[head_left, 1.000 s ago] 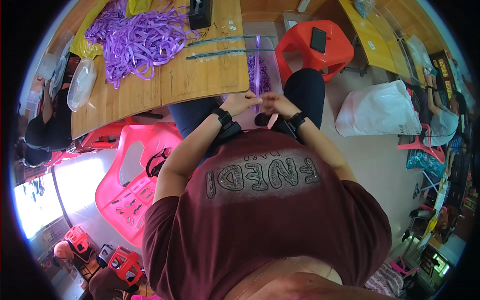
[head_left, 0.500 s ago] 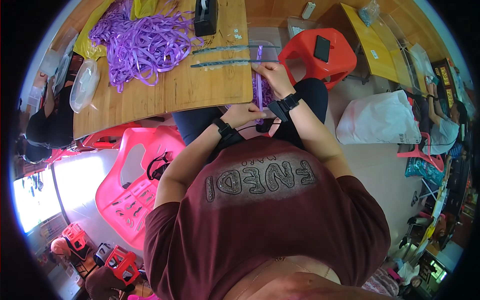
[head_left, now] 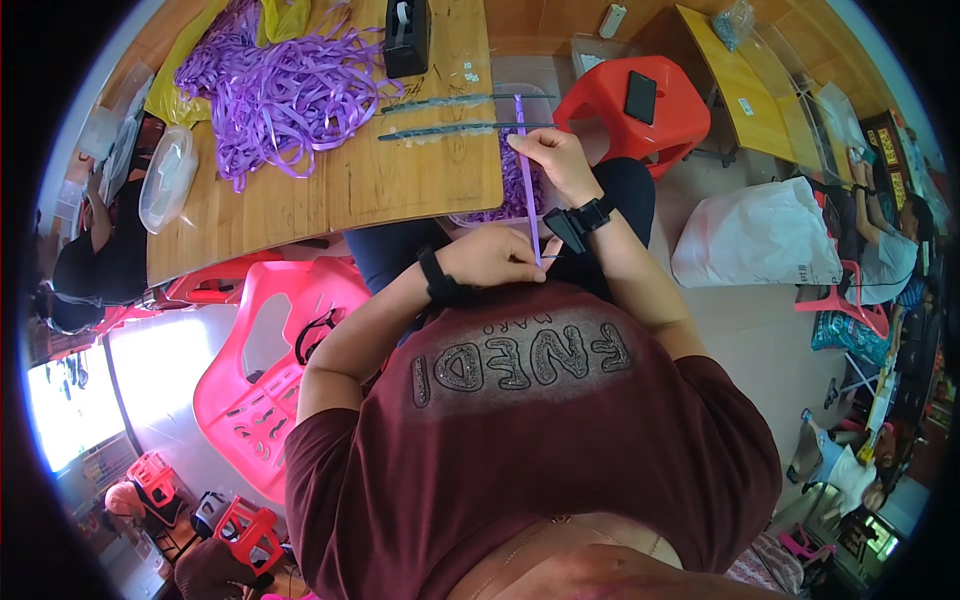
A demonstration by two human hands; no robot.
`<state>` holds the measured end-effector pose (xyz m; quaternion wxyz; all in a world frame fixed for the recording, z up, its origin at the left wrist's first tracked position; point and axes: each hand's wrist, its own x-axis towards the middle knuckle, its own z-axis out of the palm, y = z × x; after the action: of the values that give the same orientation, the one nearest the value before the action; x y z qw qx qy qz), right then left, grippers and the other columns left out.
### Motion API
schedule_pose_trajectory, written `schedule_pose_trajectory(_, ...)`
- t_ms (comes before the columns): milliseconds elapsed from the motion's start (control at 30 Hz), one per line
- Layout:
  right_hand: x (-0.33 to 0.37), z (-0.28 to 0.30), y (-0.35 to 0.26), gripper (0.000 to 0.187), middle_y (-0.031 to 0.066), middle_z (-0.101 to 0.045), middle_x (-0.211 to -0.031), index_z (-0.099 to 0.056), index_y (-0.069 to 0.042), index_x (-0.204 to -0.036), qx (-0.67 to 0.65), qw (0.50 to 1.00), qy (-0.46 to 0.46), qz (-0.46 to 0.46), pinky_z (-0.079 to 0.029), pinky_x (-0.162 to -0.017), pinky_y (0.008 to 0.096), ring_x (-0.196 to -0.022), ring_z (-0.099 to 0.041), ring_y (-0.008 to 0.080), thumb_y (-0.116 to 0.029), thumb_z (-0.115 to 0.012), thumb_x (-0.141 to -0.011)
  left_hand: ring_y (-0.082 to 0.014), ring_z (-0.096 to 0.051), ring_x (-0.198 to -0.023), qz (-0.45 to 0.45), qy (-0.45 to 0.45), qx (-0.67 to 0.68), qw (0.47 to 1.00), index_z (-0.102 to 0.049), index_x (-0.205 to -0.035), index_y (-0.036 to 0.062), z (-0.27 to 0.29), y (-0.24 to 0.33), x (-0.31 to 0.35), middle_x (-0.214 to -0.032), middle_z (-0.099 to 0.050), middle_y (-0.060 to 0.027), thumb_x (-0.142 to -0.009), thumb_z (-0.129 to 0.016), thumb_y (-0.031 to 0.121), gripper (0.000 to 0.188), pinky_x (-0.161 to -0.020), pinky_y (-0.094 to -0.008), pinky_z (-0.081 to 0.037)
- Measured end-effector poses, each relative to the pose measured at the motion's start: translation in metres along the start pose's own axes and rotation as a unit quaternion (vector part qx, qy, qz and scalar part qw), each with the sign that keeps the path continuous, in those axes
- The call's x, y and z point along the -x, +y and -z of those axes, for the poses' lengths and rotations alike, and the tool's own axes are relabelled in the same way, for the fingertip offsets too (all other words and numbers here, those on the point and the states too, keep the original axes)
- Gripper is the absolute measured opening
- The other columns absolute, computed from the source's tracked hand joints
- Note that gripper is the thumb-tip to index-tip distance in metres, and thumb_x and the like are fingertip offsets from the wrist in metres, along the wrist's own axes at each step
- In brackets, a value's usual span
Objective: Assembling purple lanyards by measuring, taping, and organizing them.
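Observation:
A narrow purple ribbon [head_left: 529,200] runs from two dark thin rods, the farther rod [head_left: 440,102] and the nearer rod [head_left: 450,130], down toward my body. Both rods jut past the table's right edge. My left hand [head_left: 497,254] pinches the ribbon's lower end close to my shirt. Up at the nearer rod, my right hand [head_left: 556,160] has its thumb and forefinger closed on the ribbon. Beneath, a clear plastic bin [head_left: 470,218] holds more purple ribbon pieces [head_left: 515,208]. A dark band is on each wrist.
On the wooden table [head_left: 400,180] lie a heap of purple ribbon [head_left: 275,100], a black tape dispenser [head_left: 407,45] and a clear tub [head_left: 167,180]. A red stool [head_left: 600,100] with a phone [head_left: 641,97] and a white sack [head_left: 755,235] are to the right; a pink chair [head_left: 235,390] is left.
My left hand has moved nearer to my body, drawing the ribbon's lower end down with it. My right hand stays by the nearer rod, shifted slightly.

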<state>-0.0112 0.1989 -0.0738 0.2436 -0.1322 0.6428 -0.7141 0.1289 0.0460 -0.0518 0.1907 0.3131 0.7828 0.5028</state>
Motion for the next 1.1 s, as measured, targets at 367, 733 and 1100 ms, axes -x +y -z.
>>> schedule_pose_trajectory(367, 0.029, 0.012, -0.022, 0.031, 0.0007, -0.066, -0.084, -0.071, -0.004, -0.097, -0.012, 0.998, -0.025, -0.06, -0.047, -0.07, 0.023, -0.075, -0.06, 0.0077, -0.034, -0.064, -0.096, -0.0126, -0.065, -0.077, 0.145, -0.052, 0.299, 0.942, -0.073, -0.09, -0.0009, 0.028, 0.056, 0.001, -0.086, -0.07, -0.006, -0.098, -0.063, 0.028, 0.031, -0.069, -0.0258, -0.051)
schedule_pose_trajectory(733, 0.036, -0.005, -0.026, 0.025, -0.0018, -0.062, -0.078, -0.07, -0.006, -0.089, -0.061, 0.993, -0.041, -0.088, -0.043, -0.064, 0.0189, -0.069, -0.056, 0.0061, -0.031, -0.07, -0.092, -0.0118, -0.066, -0.077, 0.132, -0.096, 0.288, 0.944, -0.073, -0.093, -0.0001, 0.025, 0.063, 0.007, -0.084, -0.071, -0.0056, -0.097, -0.062, 0.027, 0.03, -0.07, -0.0261, -0.052)
schedule_pose_trajectory(1100, 0.064, -0.002, -0.083, 0.027, 0.0034, -0.065, -0.088, -0.07, -0.005, -0.11, 0.286, 0.928, -0.113, 0.21, -0.049, -0.07, 0.0259, -0.079, -0.06, 0.0125, -0.001, -0.07, -0.083, -0.0095, -0.063, -0.074, 0.043, 0.009, 0.262, 0.964, -0.074, -0.099, -0.0006, 0.072, 0.127, 0.015, -0.086, -0.071, -0.0063, -0.096, -0.064, 0.017, 0.02, -0.067, -0.0226, -0.052)
